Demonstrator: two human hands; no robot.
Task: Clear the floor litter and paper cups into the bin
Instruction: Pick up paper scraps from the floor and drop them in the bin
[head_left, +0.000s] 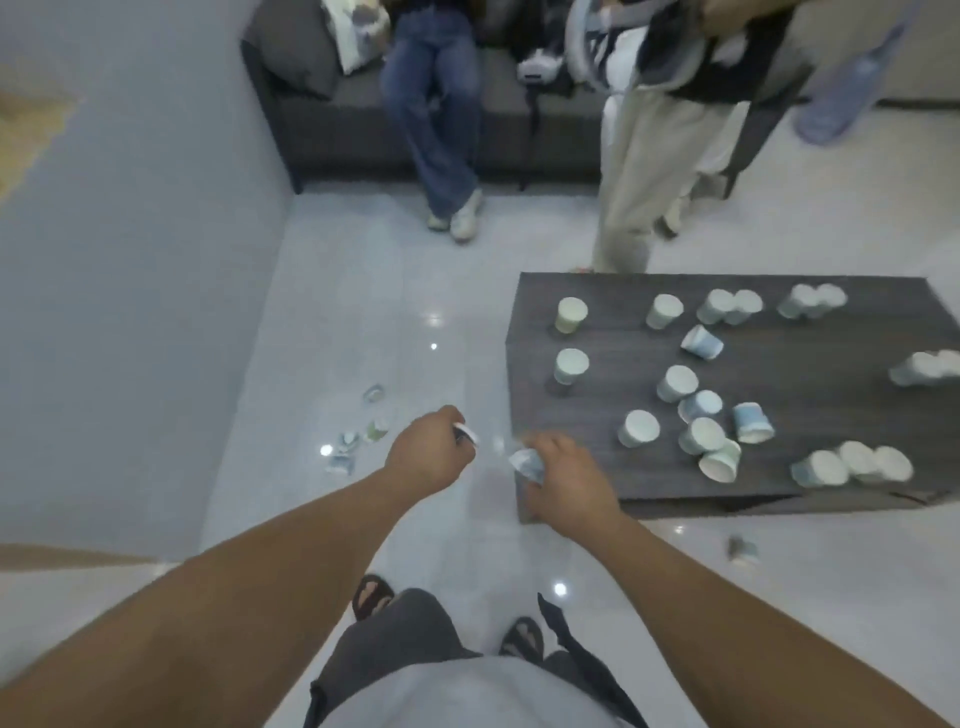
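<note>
My left hand (431, 454) is curled round a small white scrap (466, 434), which pokes out past my knuckles. My right hand (569, 480) grips a crushed cup (523, 461) just off the near corner of the surface (810, 374). The two hands are near each other but not touching. I can't see the bin anywhere, so both loads have to be carried somewhere out of view.

More litter (344, 453) lies on the floor (363, 312) to my left, with a few bits a little farther out. A stray piece (743, 550) sits on the floor by the near edge of the surface, to my right. The cups (639, 428) are spread over the surface, some upright, some tipped over.

I judge that the main risk is my full hands. If I reach for more litter without unloading, the scrap is held only loosely and could slip out, and so could the crushed cup. The floor is glossy and I'm in open sandals, so stepping on a flattened piece could make me slide. The tipped cups could roll off the edge if I brush them. One person (639, 171) stands close by the far side of the surface, so swinging round to find the bin could bump them.
</note>
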